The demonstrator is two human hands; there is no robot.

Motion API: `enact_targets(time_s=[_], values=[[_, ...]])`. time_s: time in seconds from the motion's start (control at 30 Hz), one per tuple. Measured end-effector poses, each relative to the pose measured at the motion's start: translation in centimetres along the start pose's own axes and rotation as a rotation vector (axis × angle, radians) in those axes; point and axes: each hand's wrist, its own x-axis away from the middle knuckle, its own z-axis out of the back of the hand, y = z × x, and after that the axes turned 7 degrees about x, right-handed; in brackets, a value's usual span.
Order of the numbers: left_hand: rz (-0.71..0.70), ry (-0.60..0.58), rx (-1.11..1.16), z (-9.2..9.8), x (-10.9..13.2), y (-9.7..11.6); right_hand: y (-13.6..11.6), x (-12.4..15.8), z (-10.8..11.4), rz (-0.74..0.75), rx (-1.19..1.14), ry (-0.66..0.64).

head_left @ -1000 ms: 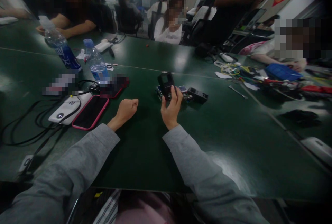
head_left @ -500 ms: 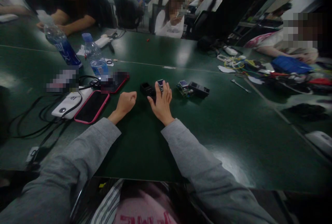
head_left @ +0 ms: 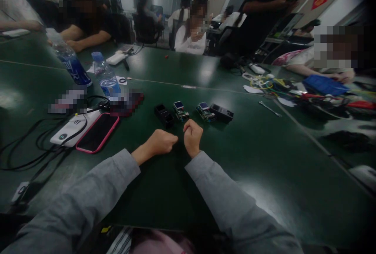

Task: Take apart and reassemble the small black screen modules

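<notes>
My left hand (head_left: pixel 161 142) is curled into a fist above the green table, its knuckles pointing right; nothing shows in it. Just to its right, my right hand (head_left: pixel 193 138) is also closed with the fingers bent in, and nothing sticks out of it. Beyond the hands lie a black plastic case (head_left: pixel 163 115), a circuit board with a small screen (head_left: pixel 180 111), a second such board (head_left: pixel 205 112) and another black case (head_left: pixel 222 113). The first board is nearest my right hand, with a small gap between them. The second board sits against the right-hand case.
On the left are a pink-rimmed phone (head_left: pixel 98 133), a white power bank (head_left: pixel 75 128) with black cables and two bottles, one a water bottle (head_left: pixel 107 77). A wrench (head_left: pixel 270 109) and tangled wires (head_left: pixel 266 81) lie to the right. Several people sit around the table (head_left: pixel 249 144).
My right hand has drawn back from the left board toward me and closed from spread fingers. My left fist has shifted right and nearer. The view has tilted slightly up.
</notes>
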Motion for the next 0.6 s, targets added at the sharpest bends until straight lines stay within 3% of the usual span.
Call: enact_targets(time_s=[0.13,0.23,0.33,0.5,0.6], values=[[-0.138,-0.06,-0.025,-2.1,-3.2,1.4,0.8,-0.8,0.4,-0.071,-0.014,0.044],[-0.092,0.06,-0.043,-2.2,-4.0,0.6,1.3,-1.5,0.7,-0.08,0.033,0.092],[0.009,0.229,-0.127,-1.4,-3.6,-0.6,1.8,-1.5,0.5,-0.029,0.123,0.057],[0.247,0.267,-0.195,0.0,-2.7,-2.8,2.4,-0.5,0.0,0.095,0.279,-0.29],[0.185,0.187,-0.116,0.5,-2.2,-4.5,2.0,-0.1,0.0,0.167,0.303,-0.45]])
